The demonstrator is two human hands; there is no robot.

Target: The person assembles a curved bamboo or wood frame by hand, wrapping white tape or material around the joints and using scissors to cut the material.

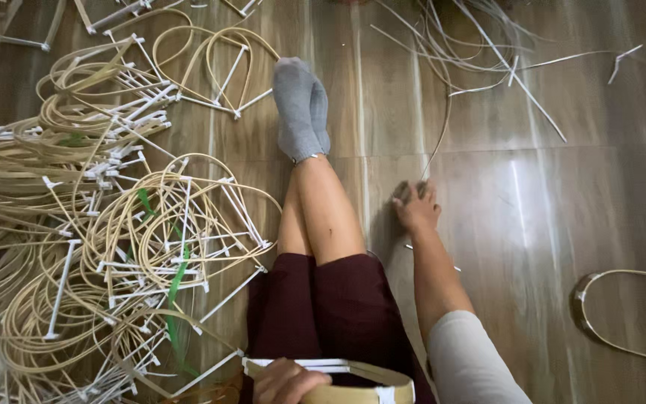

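The left hand (284, 380) was closed over the near rim of a half-built hoop frame of pale bent cane with white cross-struts (353, 374), its grip curled around the rim and steadying the piece on the lap at the bottom edge of the view. The right hand (417, 205) was stretched out to the floor, fingers pressed down on the near end of a long thin pale cane strip (438, 142); whether that grip had closed around the strip or only pinned it could not be told.

Judging by this, the step in hand was fetching one more strip for the frame on the lap. The next move would call for pinching the strip cleanly at its end and drawing it back toward the frame without dragging others along.

The strip ran up into a loose scatter of long pale cane strips (480, 52) on the wooden plank floor (562, 209), so tangling there looked like the likeliest snag. The outstretched legs ended in grey socks (300, 108), with dark red shorts (323, 307) above the knees, lying between the two hands. To the left lay a big heap of finished cane hoop frames with white struts (106, 224), threaded with a green plastic band (177, 284). One more cane loop (626, 314) lay apart at the right edge.
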